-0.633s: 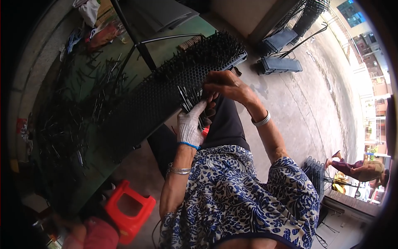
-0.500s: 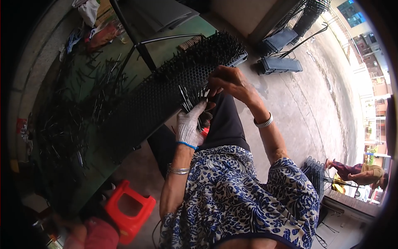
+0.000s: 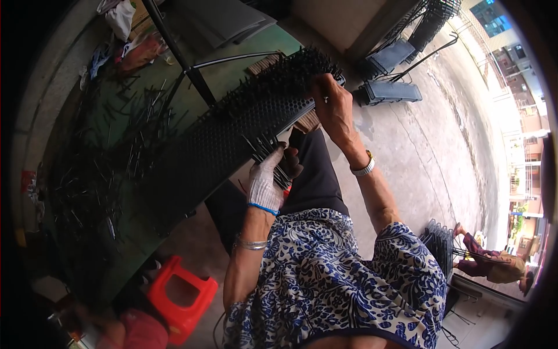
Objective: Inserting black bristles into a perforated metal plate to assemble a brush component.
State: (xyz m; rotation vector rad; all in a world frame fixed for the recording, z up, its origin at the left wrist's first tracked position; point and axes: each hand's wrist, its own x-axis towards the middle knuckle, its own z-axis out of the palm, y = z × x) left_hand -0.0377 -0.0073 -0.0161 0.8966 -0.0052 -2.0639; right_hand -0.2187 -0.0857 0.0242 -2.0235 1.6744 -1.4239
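Rods jut out past gloved left fingers.

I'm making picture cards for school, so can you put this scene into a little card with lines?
Left hand: white-gloved, grip closed around a bundle of thin dark rods
Right hand: bare, at the right end of the standing dark rods; can't tell if it holds anything
Board: black perforated board, standing rods crowded along its far side
Table: green table, loose dark rods scattered leftward
Floor: red plastic stool, lower left
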